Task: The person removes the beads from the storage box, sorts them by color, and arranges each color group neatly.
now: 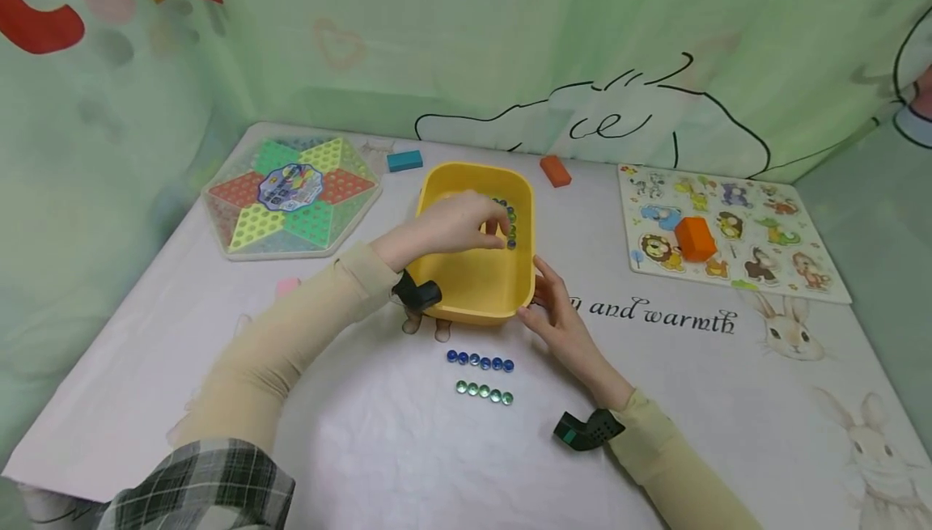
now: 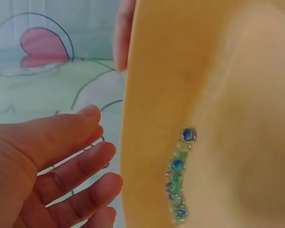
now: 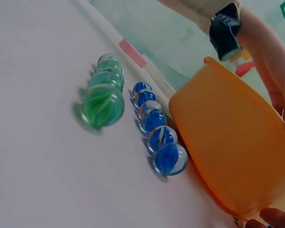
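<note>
In the head view a yellow plastic bin (image 1: 476, 287) stands mid-table. My left hand (image 1: 466, 222) hovers over its inside, fingers loosely bent, nothing between them. In the left wrist view that hand (image 2: 71, 171) is near the bin's wall (image 2: 166, 57), by a line of blue and green glass marbles (image 2: 177, 175) along the bin's side. My right hand (image 1: 561, 320) holds the bin's near right corner, thumb at the rim and fingers against the outer wall. In front of the bin lie a row of blue marbles (image 1: 480, 361) and a row of green marbles (image 1: 484, 392).
At the back left lies a hexagonal Chinese checkers board (image 1: 291, 190). A blue block (image 1: 404, 161) and an orange-red block (image 1: 556, 171) flank the bin's far end. On the right, an orange block (image 1: 695, 239) rests on an animal puzzle board (image 1: 735, 226).
</note>
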`<state>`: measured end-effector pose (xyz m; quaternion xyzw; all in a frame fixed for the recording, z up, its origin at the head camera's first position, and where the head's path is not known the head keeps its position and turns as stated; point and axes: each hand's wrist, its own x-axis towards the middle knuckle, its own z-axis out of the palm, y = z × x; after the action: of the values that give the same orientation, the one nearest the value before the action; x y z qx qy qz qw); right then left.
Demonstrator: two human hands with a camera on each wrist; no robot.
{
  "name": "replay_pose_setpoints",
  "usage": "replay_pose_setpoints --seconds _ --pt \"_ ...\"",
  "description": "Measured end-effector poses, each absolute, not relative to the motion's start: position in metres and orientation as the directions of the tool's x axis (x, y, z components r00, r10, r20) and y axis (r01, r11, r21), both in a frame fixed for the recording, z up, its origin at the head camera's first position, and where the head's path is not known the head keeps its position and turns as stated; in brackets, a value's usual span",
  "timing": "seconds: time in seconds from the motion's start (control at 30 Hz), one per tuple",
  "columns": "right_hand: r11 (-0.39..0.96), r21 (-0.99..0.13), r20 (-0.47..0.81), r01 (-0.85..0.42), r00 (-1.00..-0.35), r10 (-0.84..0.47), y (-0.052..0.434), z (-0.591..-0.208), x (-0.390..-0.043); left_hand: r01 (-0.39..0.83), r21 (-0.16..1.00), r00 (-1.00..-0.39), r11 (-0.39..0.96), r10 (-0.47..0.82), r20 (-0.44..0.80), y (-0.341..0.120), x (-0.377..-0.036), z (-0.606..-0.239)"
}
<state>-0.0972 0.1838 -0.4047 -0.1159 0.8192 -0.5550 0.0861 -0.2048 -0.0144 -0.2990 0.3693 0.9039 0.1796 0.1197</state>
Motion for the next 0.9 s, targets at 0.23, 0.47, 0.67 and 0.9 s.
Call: replay_pose_setpoints --seconds 0.23,0.47,0.67,0.9 --pt "0.365 -0.926 -0.010 -0.100 -0.958 -0.287 0.183 -0.405 -0.098 0.577 0.450 -0.723 0.681 0.683 -0.106 -0.004 -0.226 -0.311" --pt "0.363 -0.925 0.002 -0.113 -0.957 -0.291 0.183 -0.404 -0.097 0.567 0.435 -0.709 0.699 0.683 -0.173 0.010 -0.238 -0.326" --pt "0.367 -0.923 0.008 -0.116 -0.959 -0.284 0.183 -0.404 -0.097 0.572 0.364 -0.715 0.735 0.664 -0.218 0.020 -0.243 -0.335" --pt "0.378 -0.919 0.003 -0.115 -0.959 -0.284 0.182 -0.406 -0.098 0.560 0.295 -0.730 0.774 0.629 -0.266 0.024 -0.244 -0.344"
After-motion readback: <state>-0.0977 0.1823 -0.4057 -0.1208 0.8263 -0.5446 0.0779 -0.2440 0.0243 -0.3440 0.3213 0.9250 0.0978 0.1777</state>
